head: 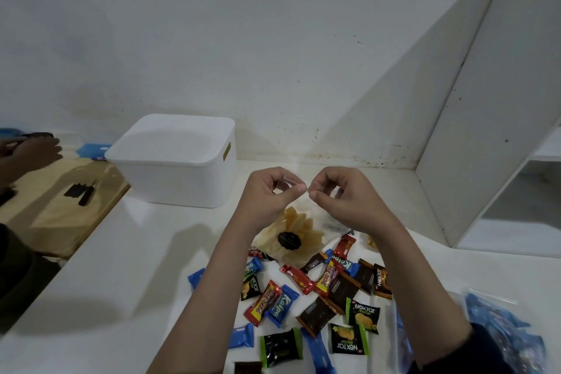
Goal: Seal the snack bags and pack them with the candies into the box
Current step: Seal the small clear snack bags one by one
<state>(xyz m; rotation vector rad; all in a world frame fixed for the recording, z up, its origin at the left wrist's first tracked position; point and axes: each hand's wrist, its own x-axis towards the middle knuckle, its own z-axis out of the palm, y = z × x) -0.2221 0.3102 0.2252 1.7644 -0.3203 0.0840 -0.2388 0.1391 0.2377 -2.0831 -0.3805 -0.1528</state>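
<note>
A clear snack bag [291, 237] of pale yellow chips with a black round label hangs above the white table. My left hand [267, 194] and my right hand [340, 197] pinch its top edge, thumbs and forefingers close together at the middle of the opening. Below it lie several wrapped candies [315, 291] in blue, red, brown, and green-and-black wrappers. The white box [174, 161] stands behind and to the left with its lid on.
A second clear bag [498, 331] with blue-wrapped sweets lies at the right front. A white shelf unit [491, 130] rises on the right. At the left, a wooden board [60, 209] holds dark tools, and another person's hand [33, 152] reaches over it.
</note>
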